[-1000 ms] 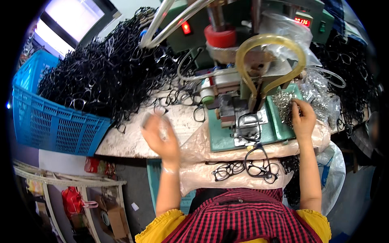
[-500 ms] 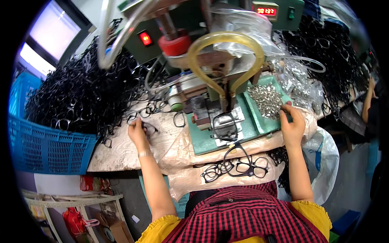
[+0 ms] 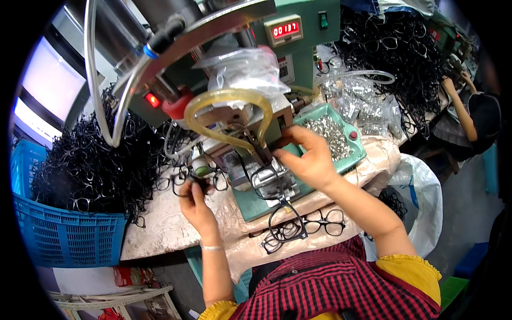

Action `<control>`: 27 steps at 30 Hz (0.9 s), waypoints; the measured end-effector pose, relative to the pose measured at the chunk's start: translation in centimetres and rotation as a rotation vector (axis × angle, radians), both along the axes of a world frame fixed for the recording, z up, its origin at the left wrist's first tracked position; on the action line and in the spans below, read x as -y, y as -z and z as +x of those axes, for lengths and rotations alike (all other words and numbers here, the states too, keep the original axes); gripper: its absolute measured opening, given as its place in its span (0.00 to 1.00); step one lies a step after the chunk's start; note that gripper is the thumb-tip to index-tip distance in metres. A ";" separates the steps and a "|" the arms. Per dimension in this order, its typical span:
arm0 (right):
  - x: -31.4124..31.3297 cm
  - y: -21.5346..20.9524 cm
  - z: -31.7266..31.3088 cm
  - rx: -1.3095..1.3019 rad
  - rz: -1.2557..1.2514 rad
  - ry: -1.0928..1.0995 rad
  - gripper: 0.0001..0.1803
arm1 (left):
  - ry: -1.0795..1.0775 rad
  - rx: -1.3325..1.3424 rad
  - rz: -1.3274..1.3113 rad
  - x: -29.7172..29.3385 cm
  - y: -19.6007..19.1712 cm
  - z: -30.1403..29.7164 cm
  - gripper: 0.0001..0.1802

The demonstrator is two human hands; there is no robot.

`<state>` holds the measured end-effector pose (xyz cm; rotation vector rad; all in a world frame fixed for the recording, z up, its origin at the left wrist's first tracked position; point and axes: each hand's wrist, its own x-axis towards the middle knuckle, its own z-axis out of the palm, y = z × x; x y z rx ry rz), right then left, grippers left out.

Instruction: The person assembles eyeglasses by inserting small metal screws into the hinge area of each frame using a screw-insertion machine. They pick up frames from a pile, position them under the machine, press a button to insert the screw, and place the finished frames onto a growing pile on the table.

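My left hand [image 3: 194, 201] pinches a black eyeglass frame [image 3: 184, 181] lying on the worktable, beside other loose frames. My right hand [image 3: 306, 157] reaches to the small press head of the green machine [image 3: 266, 58], fingertips at a tiny part beside a black frame [image 3: 266, 178] seated on the machine's plate. Just right of that hand sits a green tray of small metal pieces [image 3: 333, 133]. Several finished black frames [image 3: 301, 226] lie at the table's near edge, above my lap.
A large heap of black frames [image 3: 90, 170] fills the left, spilling over a blue plastic basket [image 3: 58, 237]. Another heap [image 3: 400, 48] lies at the back right, where another person's arm [image 3: 458, 106] works. Clear hoses [image 3: 96, 80] hang from the machine. A white bag [image 3: 421, 197] hangs at right.
My right hand left the tray of metal pieces and moved to the press head. My left hand stayed among the loose frames and now pinches one. The view came closer to the machine.
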<state>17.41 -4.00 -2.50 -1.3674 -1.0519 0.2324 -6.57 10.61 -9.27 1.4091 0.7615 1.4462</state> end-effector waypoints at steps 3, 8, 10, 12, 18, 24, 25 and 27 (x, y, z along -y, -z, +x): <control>-0.9 1.1 -1.0 -0.131 0.082 -0.031 0.17 | -0.001 0.026 -0.096 2.0 1.6 -0.5 0.09; -0.4 1.2 -1.7 -0.344 0.109 -0.144 0.21 | -0.003 0.139 0.128 2.5 -1.3 0.6 0.08; -0.2 0.1 -1.8 -0.414 0.089 -0.234 0.24 | 0.191 0.240 0.352 4.0 -7.1 1.6 0.08; -0.4 -0.6 -2.5 -0.478 0.093 -0.250 0.25 | 0.356 0.203 0.535 4.8 -11.1 1.9 0.08; 1.7 -2.1 -4.2 -0.388 0.100 -0.170 0.24 | 0.307 0.070 0.644 5.1 -11.1 3.6 0.04; 2.8 4.0 5.2 0.500 -0.430 0.336 0.15 | 0.486 -0.408 0.995 6.9 -9.0 5.3 0.09; 3.3 5.6 6.5 0.594 -0.541 0.444 0.15 | 0.494 -0.448 1.030 6.8 -8.7 5.5 0.09; 4.0 7.0 7.3 0.585 -0.504 0.525 0.15 | 0.530 -0.455 1.060 6.5 -8.3 5.6 0.10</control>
